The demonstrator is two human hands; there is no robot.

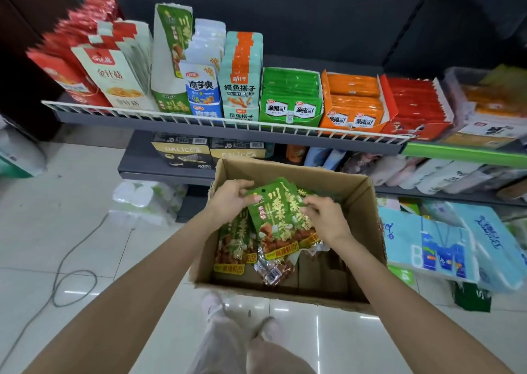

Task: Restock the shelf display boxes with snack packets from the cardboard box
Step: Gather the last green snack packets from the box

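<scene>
two bare hands reach into the open brown cardboard box [288, 291] on the tiled floor. the left hand [232, 199] grips the top edge of a glossy green snack packet [278, 216] at ten o'clock, fingers curled over it. the right hand [325, 216] lies at three o'clock, fingertips [309, 204] pinching the packet's right edge. more green packets [235, 242] lie beneath at seven o'clock. above, at twelve o'clock, the grey wire-fronted shelf [199, 122] holds a tall green-and-white display box [171, 59].

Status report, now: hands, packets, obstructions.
Left hand and right hand both gripping green snack packets over the cardboard box. None shelved yet. Nothing blocking.
</scene>
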